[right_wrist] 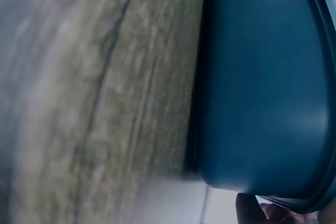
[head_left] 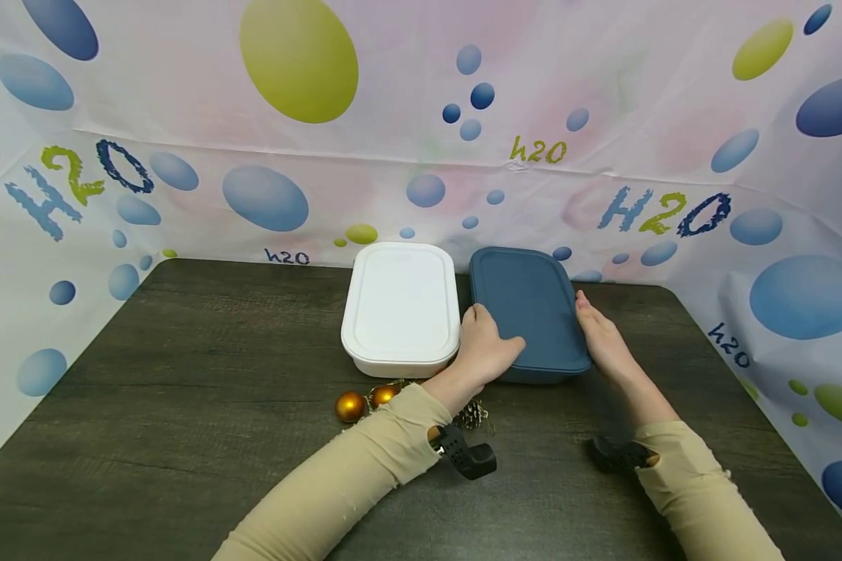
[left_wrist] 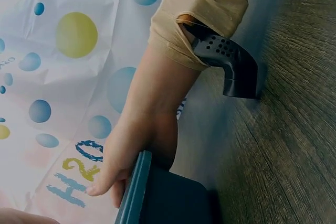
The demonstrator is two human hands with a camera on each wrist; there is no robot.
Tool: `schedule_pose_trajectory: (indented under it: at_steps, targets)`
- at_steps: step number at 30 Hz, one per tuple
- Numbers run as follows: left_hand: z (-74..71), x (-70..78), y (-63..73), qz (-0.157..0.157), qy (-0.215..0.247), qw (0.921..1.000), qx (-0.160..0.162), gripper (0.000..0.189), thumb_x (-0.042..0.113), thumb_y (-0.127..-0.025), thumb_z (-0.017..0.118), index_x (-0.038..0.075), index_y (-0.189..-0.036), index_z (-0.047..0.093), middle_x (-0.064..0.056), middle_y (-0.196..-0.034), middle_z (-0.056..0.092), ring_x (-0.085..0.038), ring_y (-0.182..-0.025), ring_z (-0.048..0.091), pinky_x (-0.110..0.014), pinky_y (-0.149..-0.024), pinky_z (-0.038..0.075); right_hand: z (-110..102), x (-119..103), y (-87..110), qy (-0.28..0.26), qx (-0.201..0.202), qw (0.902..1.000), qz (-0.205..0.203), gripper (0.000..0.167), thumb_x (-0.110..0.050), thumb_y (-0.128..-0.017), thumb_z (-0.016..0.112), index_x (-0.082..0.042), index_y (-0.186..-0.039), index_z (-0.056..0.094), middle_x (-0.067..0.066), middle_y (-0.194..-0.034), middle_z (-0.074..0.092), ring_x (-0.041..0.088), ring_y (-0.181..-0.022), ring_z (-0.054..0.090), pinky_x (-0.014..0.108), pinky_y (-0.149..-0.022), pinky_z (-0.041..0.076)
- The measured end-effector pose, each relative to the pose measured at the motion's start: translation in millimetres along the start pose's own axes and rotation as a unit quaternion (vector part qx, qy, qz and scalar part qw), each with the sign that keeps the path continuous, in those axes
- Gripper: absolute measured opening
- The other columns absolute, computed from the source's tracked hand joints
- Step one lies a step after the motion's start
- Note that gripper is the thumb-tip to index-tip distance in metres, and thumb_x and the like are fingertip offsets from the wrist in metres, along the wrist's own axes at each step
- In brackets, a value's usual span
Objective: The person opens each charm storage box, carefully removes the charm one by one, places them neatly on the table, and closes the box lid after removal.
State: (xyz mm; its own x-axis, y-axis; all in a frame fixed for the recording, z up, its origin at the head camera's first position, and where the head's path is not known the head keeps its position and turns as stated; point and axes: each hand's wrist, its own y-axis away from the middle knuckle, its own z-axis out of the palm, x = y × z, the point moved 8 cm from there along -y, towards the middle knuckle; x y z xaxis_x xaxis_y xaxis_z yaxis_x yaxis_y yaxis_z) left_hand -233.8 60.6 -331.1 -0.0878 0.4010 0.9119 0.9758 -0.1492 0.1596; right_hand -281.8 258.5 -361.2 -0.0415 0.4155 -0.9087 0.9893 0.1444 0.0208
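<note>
A dark blue lidded box point(head_left: 529, 304) sits at the back of the table, right of the middle. My left hand point(head_left: 487, 347) is at its near left corner, the thumb over the lid's edge and the fingers down in the gap toward the white box; part of the grip is hidden. Along the right side lies my right hand point(head_left: 606, 343), its fingers straight and pointing forward. In the left wrist view that right hand point(left_wrist: 139, 140) is seen beyond the box's rim point(left_wrist: 139, 182). The right wrist view shows the blue box's near wall point(right_wrist: 262, 87) close up.
A white lidded box point(head_left: 401, 304) stands just left of the blue one. Orange baubles point(head_left: 351, 407) and a gold pine cone point(head_left: 472, 414) lie in front of it, partly behind my left forearm. A printed sheet point(head_left: 365, 179) hangs behind the dark wooden table point(head_left: 182, 405).
</note>
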Motion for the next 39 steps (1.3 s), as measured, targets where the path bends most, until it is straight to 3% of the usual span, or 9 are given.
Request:
schedule_pose_trajectory:
  at_steps: [10, 17, 29, 39]
  targets:
    - [1.1, -1.1, 0.1, -0.004, 0.02, 0.9998, -0.006, 0.081, 0.02, -0.093, 0.056, -0.006, -0.15, 0.006, -0.02, -0.157, -0.002, -0.031, -0.144, 0.003, -0.044, -0.111, 0.023, -1, -6, -0.2, 0.042, 0.028, 0.9987, -0.002, 0.068, -0.045, -0.103, 0.028, -0.002, -0.151, 0.008, 0.011, -0.158, 0.006, 0.03, -0.143, 0.002, 0.049, -0.113, 0.006]
    - [-0.1, -1.3, -2.6, -0.006, 0.011, 0.9999, 0.0, 0.08, 0.021, -0.092, 0.057, -0.006, -0.15, 0.008, -0.02, -0.157, 0.003, -0.031, -0.144, 0.006, -0.042, -0.111, 0.024, 0, -9, 0.2, 0.07, 0.038, 0.9964, 0.028, 0.063, -0.041, -0.104, 0.029, -0.007, -0.152, 0.006, 0.015, -0.157, 0.006, 0.035, -0.143, 0.006, 0.053, -0.112, 0.012]
    - [-1.2, -2.3, -3.4, -0.013, 0.008, 0.9999, 0.002, 0.079, 0.021, -0.092, 0.056, -0.006, -0.15, 0.009, -0.022, -0.156, 0.007, -0.031, -0.143, 0.011, -0.042, -0.109, 0.029, -2, -13, -1.6, 0.157, 0.055, 0.9848, 0.049, 0.055, -0.028, -0.105, 0.028, -0.007, -0.152, 0.011, 0.025, -0.154, 0.014, 0.044, -0.139, 0.014, 0.059, -0.108, 0.019]
    - [0.3, -3.2, -2.5, -0.015, 0.007, 0.9999, 0.0, 0.08, 0.023, -0.092, 0.057, -0.006, -0.15, 0.01, -0.022, -0.156, 0.007, -0.031, -0.144, 0.008, -0.043, -0.109, 0.029, -2, -16, -2.4, 0.167, 0.055, 0.9829, 0.054, 0.054, -0.028, -0.105, 0.028, -0.007, -0.152, 0.012, 0.026, -0.153, 0.015, 0.044, -0.139, 0.015, 0.059, -0.107, 0.021]
